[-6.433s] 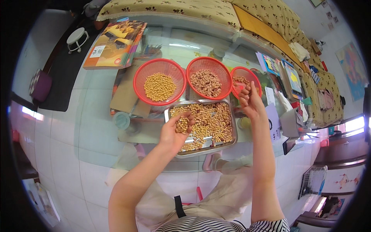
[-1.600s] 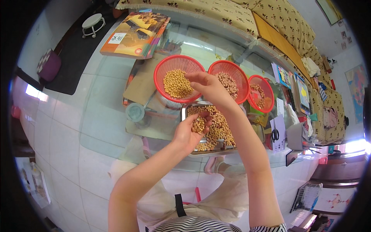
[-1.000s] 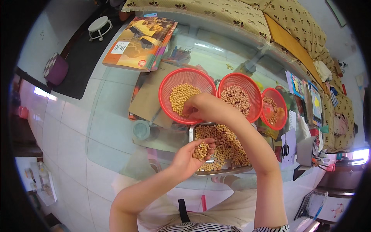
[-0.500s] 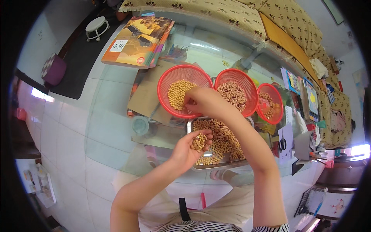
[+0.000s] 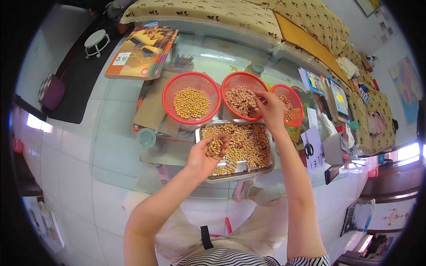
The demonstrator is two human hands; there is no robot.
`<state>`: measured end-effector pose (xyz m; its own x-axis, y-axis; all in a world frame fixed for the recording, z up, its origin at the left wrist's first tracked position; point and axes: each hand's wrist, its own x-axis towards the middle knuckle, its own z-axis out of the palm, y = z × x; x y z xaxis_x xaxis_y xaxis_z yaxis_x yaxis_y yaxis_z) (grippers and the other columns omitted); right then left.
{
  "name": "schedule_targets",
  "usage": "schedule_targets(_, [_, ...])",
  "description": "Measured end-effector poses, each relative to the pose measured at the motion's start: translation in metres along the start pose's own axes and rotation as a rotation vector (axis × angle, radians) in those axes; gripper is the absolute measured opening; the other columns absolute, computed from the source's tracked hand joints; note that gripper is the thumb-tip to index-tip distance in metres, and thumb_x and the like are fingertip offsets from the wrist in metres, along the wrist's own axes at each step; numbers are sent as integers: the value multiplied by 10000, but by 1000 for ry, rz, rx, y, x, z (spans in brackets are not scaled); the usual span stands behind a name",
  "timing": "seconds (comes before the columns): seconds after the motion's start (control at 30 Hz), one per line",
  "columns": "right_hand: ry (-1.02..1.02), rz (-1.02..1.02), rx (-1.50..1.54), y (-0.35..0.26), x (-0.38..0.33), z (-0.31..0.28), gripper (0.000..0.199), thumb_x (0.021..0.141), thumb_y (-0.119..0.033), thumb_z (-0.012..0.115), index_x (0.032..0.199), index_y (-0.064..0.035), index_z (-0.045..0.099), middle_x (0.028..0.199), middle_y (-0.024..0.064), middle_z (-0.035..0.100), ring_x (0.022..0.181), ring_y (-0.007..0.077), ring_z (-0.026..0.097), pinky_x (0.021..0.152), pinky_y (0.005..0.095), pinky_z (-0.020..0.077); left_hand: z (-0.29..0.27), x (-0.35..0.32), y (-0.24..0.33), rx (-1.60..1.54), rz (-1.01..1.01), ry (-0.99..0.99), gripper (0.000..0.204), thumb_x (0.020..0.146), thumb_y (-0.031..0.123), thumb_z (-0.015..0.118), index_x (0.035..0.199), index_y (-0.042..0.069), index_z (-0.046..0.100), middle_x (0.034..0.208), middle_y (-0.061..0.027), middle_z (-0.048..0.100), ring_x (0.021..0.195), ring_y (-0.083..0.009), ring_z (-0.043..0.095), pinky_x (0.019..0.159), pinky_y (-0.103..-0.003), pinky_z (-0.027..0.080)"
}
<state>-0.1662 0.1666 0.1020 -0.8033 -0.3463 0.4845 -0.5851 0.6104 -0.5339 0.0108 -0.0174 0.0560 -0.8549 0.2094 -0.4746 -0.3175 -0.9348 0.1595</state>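
Note:
My left hand (image 5: 202, 156) is cupped palm up over the near left part of a metal tray (image 5: 235, 178), holding a handful of mixed beans (image 5: 214, 148). Loose yellow and brownish beans (image 5: 248, 144) cover much of the tray. At the right rim of the middle red basket (image 5: 227, 80), my right hand (image 5: 271, 110) has its fingertips pinched together; whatever is between them is too small to make out. Pinkish speckled beans (image 5: 240, 100) fill that basket's bottom. The left red basket (image 5: 171, 91) contains round yellow soybeans (image 5: 191, 103).
A smaller red basket (image 5: 298, 106) with brownish beans stands right of my right hand. On the glass table (image 5: 113, 146) are stacked books (image 5: 140, 51), a clear round jar (image 5: 146, 138) and black scissors (image 5: 308, 148) on purple paper. A patterned sofa (image 5: 204, 17) lies beyond.
My right hand has moved right from the left basket with soybeans to the middle basket. My left hand stays cupped around its beans. The whole view has shifted slightly.

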Motion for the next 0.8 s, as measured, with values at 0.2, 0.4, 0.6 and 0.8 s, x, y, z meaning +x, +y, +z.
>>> schedule_targets(0.2, [207, -31, 119, -54, -23, -34, 169, 852, -48, 699, 1019, -22, 689, 915, 104, 677, 783, 202, 657, 684, 311, 524, -4, -4, 6, -39, 15, -73, 359, 1015, 176, 371, 1245, -56, 522, 1162, -155, 630, 998, -217, 635, 827, -288, 519])
schedule_targets(0.4, [-177, -92, 214, -110, -83, -39, 251, 795, -5, 729, 1038, -51, 690, 952, 73, 643, 806, 175, 631, 654, 291, 513, 6, -5, 1, -92, -12, -122, 380, 1038, 186, 322, 1263, -56, 512, 1231, -178, 602, 1127, -259, 608, 951, -354, 519])
schedule_targets(0.6, [-357, -94, 272, -110, -102, -9, 314, 770, -71, 775, 1070, -69, 680, 967, 73, 597, 796, 191, 626, 658, 302, 517, -1, -3, -3, -54, -29, -230, 408, 1050, 227, 270, 1321, -12, 461, 1330, -143, 531, 1254, -249, 509, 1060, -396, 420])
schedule_targets(0.8, [-411, -138, 241, -108, -113, 4, 256, 797, -93, 748, 1035, -56, 660, 946, 89, 592, 827, 275, 637, 694, 366, 531, 5, -3, -7, -50, -19, -169, 420, 1048, 212, 244, 1334, -24, 442, 1382, -193, 488, 1321, -290, 452, 1127, -421, 354])
